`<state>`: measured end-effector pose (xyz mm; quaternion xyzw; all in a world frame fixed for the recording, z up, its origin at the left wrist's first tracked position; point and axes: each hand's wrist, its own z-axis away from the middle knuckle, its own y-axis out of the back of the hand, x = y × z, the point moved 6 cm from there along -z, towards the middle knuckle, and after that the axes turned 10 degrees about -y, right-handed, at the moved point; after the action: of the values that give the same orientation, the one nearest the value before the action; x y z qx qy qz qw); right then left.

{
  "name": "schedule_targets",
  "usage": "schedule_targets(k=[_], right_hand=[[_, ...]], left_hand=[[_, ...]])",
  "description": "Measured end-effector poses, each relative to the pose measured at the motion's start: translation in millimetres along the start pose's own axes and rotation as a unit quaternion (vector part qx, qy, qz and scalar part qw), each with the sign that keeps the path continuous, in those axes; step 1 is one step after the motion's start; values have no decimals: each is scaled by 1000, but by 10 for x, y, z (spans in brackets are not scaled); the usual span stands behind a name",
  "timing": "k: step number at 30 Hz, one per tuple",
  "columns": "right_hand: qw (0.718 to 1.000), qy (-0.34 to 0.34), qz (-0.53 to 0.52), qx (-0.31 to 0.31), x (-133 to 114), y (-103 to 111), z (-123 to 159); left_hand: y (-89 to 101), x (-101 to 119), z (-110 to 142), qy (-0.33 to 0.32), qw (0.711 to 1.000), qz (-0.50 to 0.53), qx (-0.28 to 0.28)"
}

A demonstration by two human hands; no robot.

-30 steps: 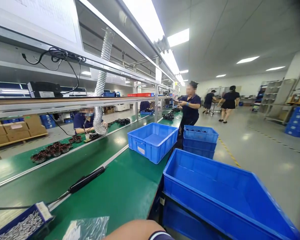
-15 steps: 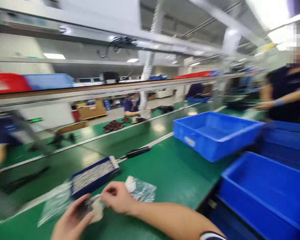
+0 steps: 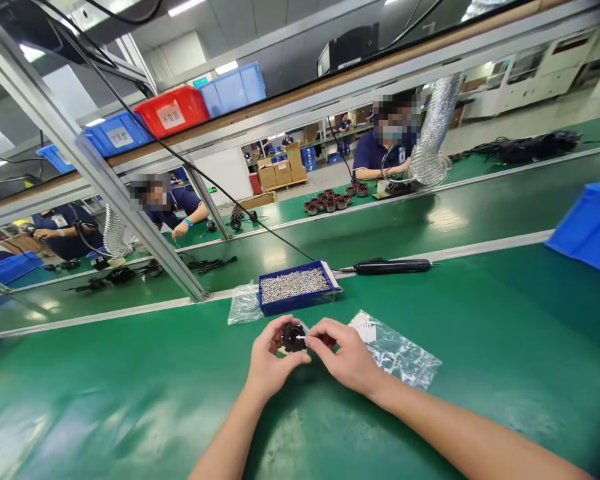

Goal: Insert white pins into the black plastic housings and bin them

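My left hand (image 3: pixel 270 360) grips a small round black part (image 3: pixel 293 337) just above the green bench (image 3: pixel 130 393). My right hand (image 3: pixel 344 353) pinches a thin white piece (image 3: pixel 304 338) against that part's side. Both hands are closed. Just beyond them sits a small blue tray (image 3: pixel 296 288) filled with several silver screws. A clear plastic bag (image 3: pixel 397 350) lies flat to the right of my right hand.
A black electric screwdriver (image 3: pixel 393 267) lies behind the tray, its cable running up left. Another clear bag (image 3: pixel 244 307) sits left of the tray. A blue bin (image 3: pixel 590 230) stands at the right edge. Across the belt, people in dark shirts work beside silver ducts (image 3: pixel 433 143).
My view has swung left and down from the aisle and blue bins to the bench. My hands have come into view and now hold the black part together.
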<state>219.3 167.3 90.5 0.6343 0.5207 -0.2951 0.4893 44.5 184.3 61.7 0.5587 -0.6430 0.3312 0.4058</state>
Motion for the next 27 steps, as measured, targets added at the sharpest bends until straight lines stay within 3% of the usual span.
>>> schedule_targets(k=[7, 14, 19, 21, 24, 27], right_hand=[[995, 50, 87, 3, -26, 17, 14], [964, 167, 208, 2, -107, -26, 62], [938, 247, 243, 6, -196, 1, 97], [919, 277, 282, -4, -214, -13, 117], [905, 285, 316, -19, -192, -38, 132], [920, 263, 292, -7, -140, -35, 130]], left_hand=[[22, 17, -15, -32, 998, -48, -10], [18, 71, -18, -134, 970, -193, -61], [6, -18, 0, -69, 993, -85, -54], [-10, 2, 15, -76, 992, -85, -62], [-17, 83, 47, -135, 976, -155, -68], [-17, 107, 72, -174, 964, -191, -68]])
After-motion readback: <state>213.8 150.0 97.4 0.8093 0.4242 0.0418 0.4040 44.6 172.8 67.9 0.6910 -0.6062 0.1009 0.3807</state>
